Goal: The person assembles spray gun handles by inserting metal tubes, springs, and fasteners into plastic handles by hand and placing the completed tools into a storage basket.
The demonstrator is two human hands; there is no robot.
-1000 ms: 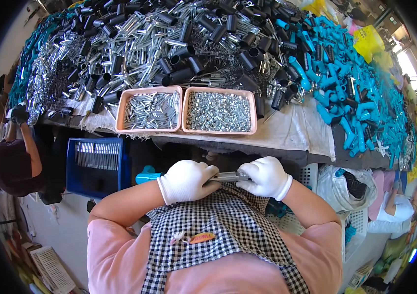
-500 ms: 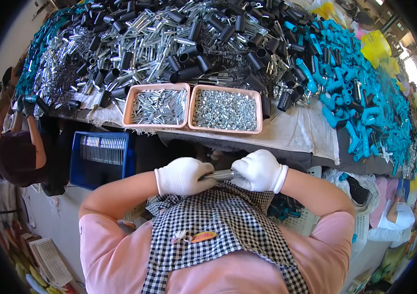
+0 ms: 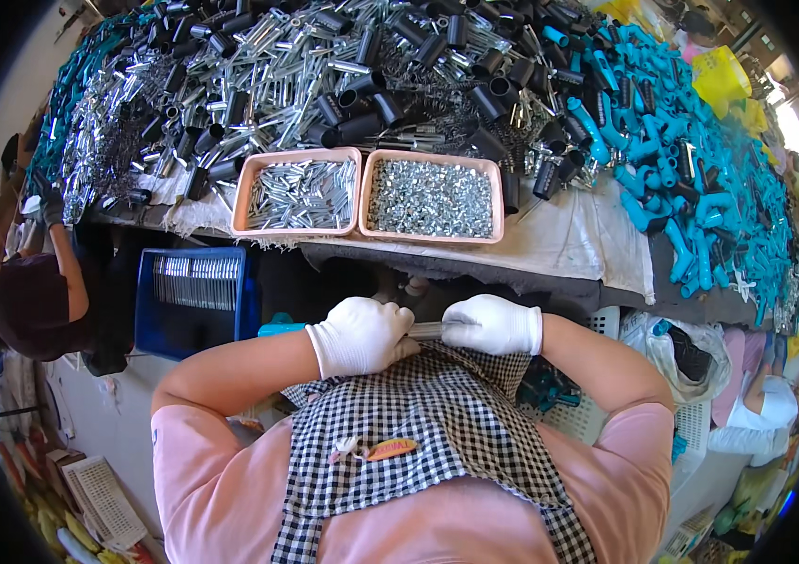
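Both my hands wear white knitted gloves and meet in front of my chest, just off the table's near edge. My left hand (image 3: pixel 360 336) is closed around one end of a silvery metal tube (image 3: pixel 426 330). On the tube's other end, my right hand (image 3: pixel 490 325) is closed with its fingers pinched together. A teal piece (image 3: pixel 279 325) pokes out beyond my left wrist. Whether it joins the tube is hidden by the hand. Two pink trays stand ahead on the table: metal pins fill the left tray (image 3: pixel 240 207), small shiny metal parts the right tray (image 3: pixel 499 207).
Heaped on the table are metal rods and black sleeves (image 3: pixel 358 124), with teal handles (image 3: pixel 672 179) to the right. A blue crate (image 3: pixel 144 315) with a row of metal rods sits below left. Another person (image 3: pixel 33 301) works at far left; one more (image 3: pixel 766 404) sits at right.
The teal piece has come into view beside my left wrist. My hands have shifted slightly, the right one a little to the left, still on the tube.
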